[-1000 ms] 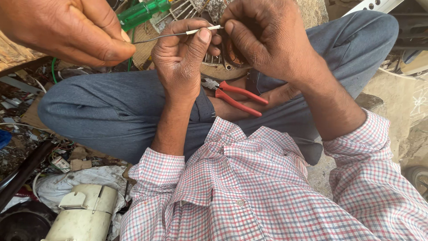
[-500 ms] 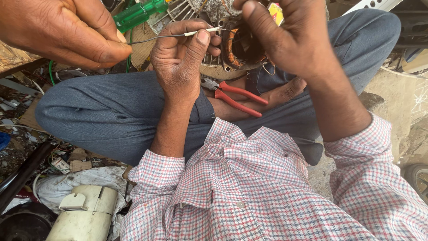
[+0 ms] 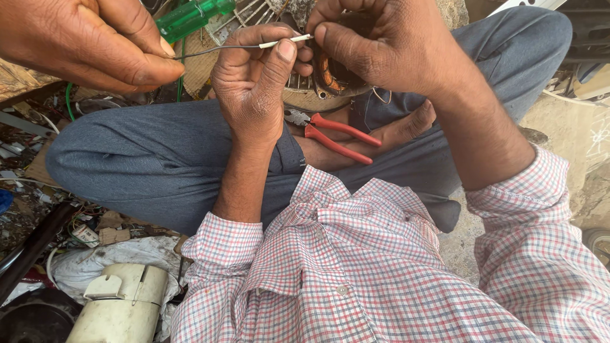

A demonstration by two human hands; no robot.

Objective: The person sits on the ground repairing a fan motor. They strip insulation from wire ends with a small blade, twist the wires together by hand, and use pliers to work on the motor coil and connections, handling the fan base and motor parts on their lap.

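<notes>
The left hand point(image 3: 251, 89) pinches a thin wire point(image 3: 244, 46) with a pale sleeve, thumb and forefinger clamped on the sleeve near its right end. The right hand point(image 3: 381, 47) meets it at 3 o'clock, its fingers closed around the wire's tip against a copper-wound coil point(image 3: 325, 71), part of a round motor part resting on the lap. At 9 o'clock another person's hand point(image 3: 89, 44) holds the wire's dark far end taut, beside a green screwdriver handle point(image 3: 194, 17).

By the look of it, the wire is already sleeved and is being joined at the coil; the joint looks unfinished, since both hands are needed to keep it in place. Red-handled pliers point(image 3: 337, 134) lie unused at 6 o'clock of the coil, on the crossed legs.
</notes>
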